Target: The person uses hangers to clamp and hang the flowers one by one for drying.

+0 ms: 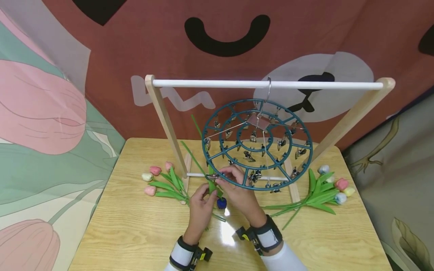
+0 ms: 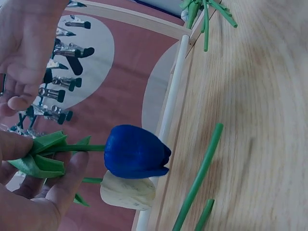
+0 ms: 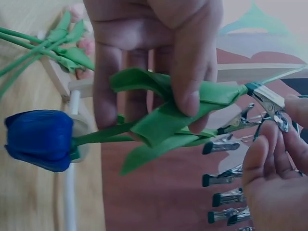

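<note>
Head view caught a person working beneath a round hanger point(image 1: 311, 145), hung by a single hook point(image 1: 269, 89) from a white rail point(image 1: 217, 83). The left hand point(image 1: 202, 204) pinched a blue tulip point(image 1: 222, 203) by its leaves and stem, bloom downward, above the table point(image 1: 112, 233) and near the hanger's front left edge. The right hand point(image 1: 240, 192) gripped a metal clip point(image 3: 267, 100), fingers and thumb together on it; the clip's jaws lay where the leaves met the stem, though whether they bit on it could not be told.

Trouble, if it came, looked likeliest at that clip. Were the jaws to catch only a leaf, or to take the smooth stem off-centre, the bloom's weight could draw it out once the left hand let go, dropping it toward the green stems point(image 2: 199, 175) lying on the tabletop. A slip of the right fingers could snap the clip closed too soon. Any downward tug risked tilting or swinging the hanger on its lone hook. A white tulip point(image 2: 127, 191), bloom downward too, sat close behind the blue one, near enough for leaves to snag.
</note>
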Demonstrator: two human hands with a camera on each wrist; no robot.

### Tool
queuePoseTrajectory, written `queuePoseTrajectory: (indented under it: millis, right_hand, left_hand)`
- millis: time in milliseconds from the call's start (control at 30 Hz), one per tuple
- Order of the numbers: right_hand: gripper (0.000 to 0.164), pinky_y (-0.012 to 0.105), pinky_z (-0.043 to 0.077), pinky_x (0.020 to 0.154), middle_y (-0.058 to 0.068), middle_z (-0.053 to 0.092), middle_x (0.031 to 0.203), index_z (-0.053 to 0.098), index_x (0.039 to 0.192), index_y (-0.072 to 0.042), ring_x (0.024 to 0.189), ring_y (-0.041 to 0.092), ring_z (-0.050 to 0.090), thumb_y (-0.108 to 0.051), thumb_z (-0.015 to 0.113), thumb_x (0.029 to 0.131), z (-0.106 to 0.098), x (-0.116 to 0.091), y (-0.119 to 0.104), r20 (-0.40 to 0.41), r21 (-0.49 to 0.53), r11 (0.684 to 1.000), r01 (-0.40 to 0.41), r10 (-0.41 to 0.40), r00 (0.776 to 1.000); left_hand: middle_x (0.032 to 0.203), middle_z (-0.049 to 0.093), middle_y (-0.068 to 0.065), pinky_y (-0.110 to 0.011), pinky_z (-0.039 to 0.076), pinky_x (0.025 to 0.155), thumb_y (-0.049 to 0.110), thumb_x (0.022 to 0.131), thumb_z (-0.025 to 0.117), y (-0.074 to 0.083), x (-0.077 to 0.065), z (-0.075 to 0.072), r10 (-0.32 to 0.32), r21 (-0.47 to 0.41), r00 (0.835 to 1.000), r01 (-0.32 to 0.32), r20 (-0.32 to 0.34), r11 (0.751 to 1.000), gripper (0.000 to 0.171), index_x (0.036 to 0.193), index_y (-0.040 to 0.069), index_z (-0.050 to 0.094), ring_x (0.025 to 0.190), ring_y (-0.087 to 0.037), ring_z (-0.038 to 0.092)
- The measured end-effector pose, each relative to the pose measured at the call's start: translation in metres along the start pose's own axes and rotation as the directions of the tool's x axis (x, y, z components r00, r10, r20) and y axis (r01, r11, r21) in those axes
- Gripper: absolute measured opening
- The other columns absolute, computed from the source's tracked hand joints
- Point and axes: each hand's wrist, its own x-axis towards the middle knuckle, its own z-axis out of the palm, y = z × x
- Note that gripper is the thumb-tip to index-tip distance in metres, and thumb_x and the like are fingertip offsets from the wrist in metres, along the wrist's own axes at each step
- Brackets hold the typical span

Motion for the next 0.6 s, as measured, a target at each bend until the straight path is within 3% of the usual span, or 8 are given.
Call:
queuePoseTrajectory:
  millis: [100,200,300,400,433,533,567,600]
  right_hand:
    - [0.042,0.035,0.059,0.095,0.005,0.065,0.127,0.064,0.131,-0.013,0.112,0.02,0.062,-0.011,0.078,0.092,0.002,-0.006,0.004,0.033,-0.032,0.999,-0.011,0.012,0.999]
    - [0.048,0.047,0.059,0.097,0.006,0.063,0.135,0.06,0.138,-0.014,0.116,0.028,0.062,-0.012,0.077,0.093,0.005,-0.014,0.011,0.063,-0.056,0.998,-0.014,0.018,0.998]
    - [0.045,0.056,0.057,0.095,0.002,0.06,0.14,0.06,0.14,-0.023,0.115,0.031,0.063,-0.023,0.074,0.097,0.008,-0.023,0.016,0.094,-0.078,0.988,-0.13,0.137,0.986]
    - [0.044,0.052,0.061,0.077,0.0,0.06,0.144,0.058,0.141,-0.033,0.117,0.03,0.064,-0.036,0.07,0.099,0.008,-0.031,0.019,0.113,-0.143,0.958,-0.249,0.266,0.957]
    - [0.043,0.051,0.061,0.078,0.001,0.06,0.145,0.059,0.141,-0.033,0.117,0.03,0.065,-0.037,0.069,0.099,0.008,-0.032,0.02,0.114,-0.159,0.953,-0.26,0.279,0.954]
    - [0.043,0.047,0.063,0.079,0.008,0.064,0.143,0.063,0.14,-0.022,0.117,0.032,0.067,-0.028,0.071,0.099,0.006,-0.036,0.026,0.106,-0.163,0.964,-0.209,0.228,0.968]
    - [0.042,0.047,0.063,0.081,0.009,0.065,0.141,0.064,0.139,-0.019,0.11,0.032,0.069,-0.026,0.072,0.098,0.005,-0.037,0.028,0.104,-0.155,0.969,-0.194,0.212,0.972]
    - [0.041,0.047,0.062,0.091,0.009,0.066,0.141,0.065,0.137,-0.016,0.112,0.031,0.069,-0.024,0.072,0.097,0.004,-0.038,0.031,0.098,-0.157,0.972,-0.177,0.194,0.976]
  left_hand:
    - [0.11,0.075,-0.014,-0.027,0.066,0.07,0.0,0.097,0.069,0.0,0.0,-0.002,-0.033,-0.003,0.999,0.033,0.0,0.999,0.02,0.116,0.005,0.071,0.094,-0.016,0.073]
    - [0.106,0.075,-0.016,-0.026,0.066,0.067,0.0,0.097,0.068,-0.001,0.0,-0.005,-0.062,-0.01,0.998,0.062,-0.001,0.998,0.021,0.117,0.004,0.071,0.09,-0.014,0.074]
    - [0.103,0.075,-0.019,-0.027,0.066,0.068,-0.003,0.096,0.068,-0.001,0.001,-0.007,-0.074,-0.027,0.997,0.074,-0.002,0.997,0.022,0.118,0.001,0.069,0.087,-0.012,0.074]
    - [0.102,0.074,-0.021,-0.028,0.066,0.069,-0.006,0.095,0.067,-0.003,0.002,-0.007,-0.076,-0.035,0.997,0.076,-0.002,0.997,0.023,0.118,-0.001,0.069,0.086,-0.011,0.074]
    - [0.103,0.074,-0.021,-0.027,0.066,0.069,-0.006,0.095,0.068,-0.003,0.002,-0.007,-0.078,-0.031,0.997,0.077,-0.003,0.997,0.023,0.118,-0.001,0.069,0.087,-0.012,0.074]
    - [0.101,0.075,-0.019,-0.025,0.064,0.06,-0.004,0.095,0.069,-0.004,0.003,-0.008,-0.081,-0.005,0.997,0.081,-0.01,0.997,0.023,0.118,0.0,0.069,0.082,-0.018,0.074]
    - [0.1,0.075,-0.019,-0.023,0.062,0.054,-0.004,0.095,0.069,-0.004,0.003,-0.008,-0.085,0.002,0.996,0.085,-0.013,0.996,0.023,0.118,0.001,0.069,0.077,-0.022,0.073]
    - [0.1,0.075,-0.018,-0.023,0.06,0.051,-0.003,0.095,0.069,-0.004,0.003,-0.008,-0.089,0.007,0.996,0.089,-0.016,0.996,0.023,0.118,0.001,0.07,0.074,-0.025,0.072]
